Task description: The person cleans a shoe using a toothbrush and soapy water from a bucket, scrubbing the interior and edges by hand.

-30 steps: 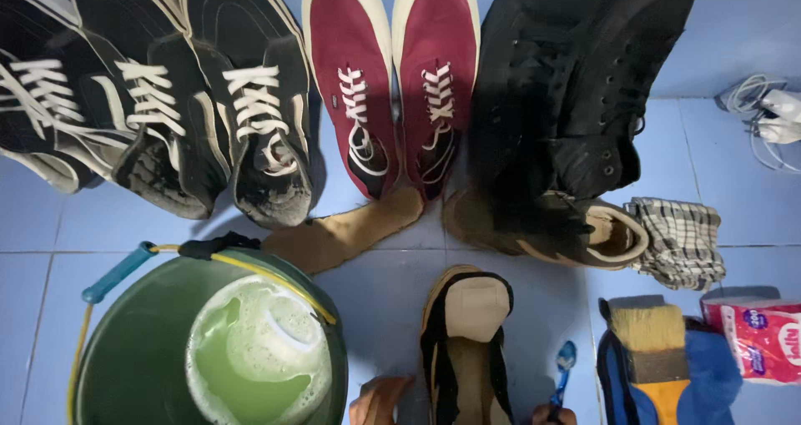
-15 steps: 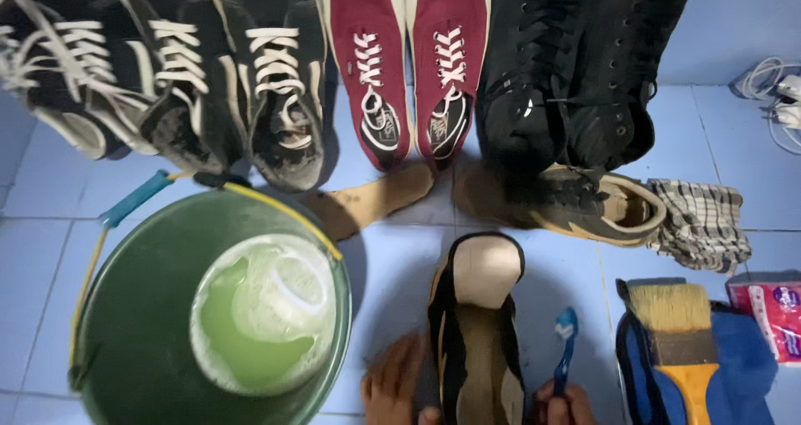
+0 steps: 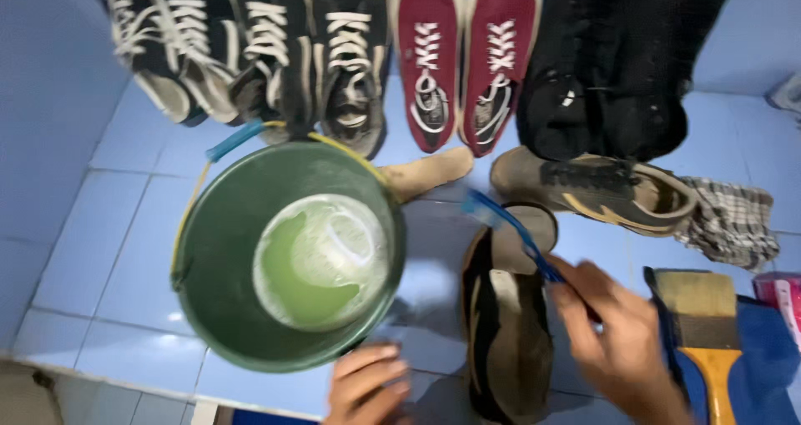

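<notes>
My right hand (image 3: 617, 333) grips a blue toothbrush (image 3: 505, 225), its head pointing up-left over the toe of an upturned black and tan shoe (image 3: 505, 333) lying sole-up on the blue tiled floor. My left hand (image 3: 365, 385) rests on the floor by that shoe's left side, just below a green bucket (image 3: 213, 250), fingers apart and holding nothing. The bucket holds foamy greenish water (image 3: 321, 262).
Black sneakers with white laces (image 3: 250, 50), a dark red pair (image 3: 463, 58) and black high-tops (image 3: 617, 66) line the far wall. A tan insole (image 3: 430, 171), a brown shoe (image 3: 601, 191), a checked cloth (image 3: 734, 221) and a yellow-handled paintbrush (image 3: 705, 325) on a blue cloth lie around.
My right hand has risen and swung the toothbrush up-left over the shoe's toe. The view has shifted left and down, so the bucket sits nearer the centre. My left hand shows more fully.
</notes>
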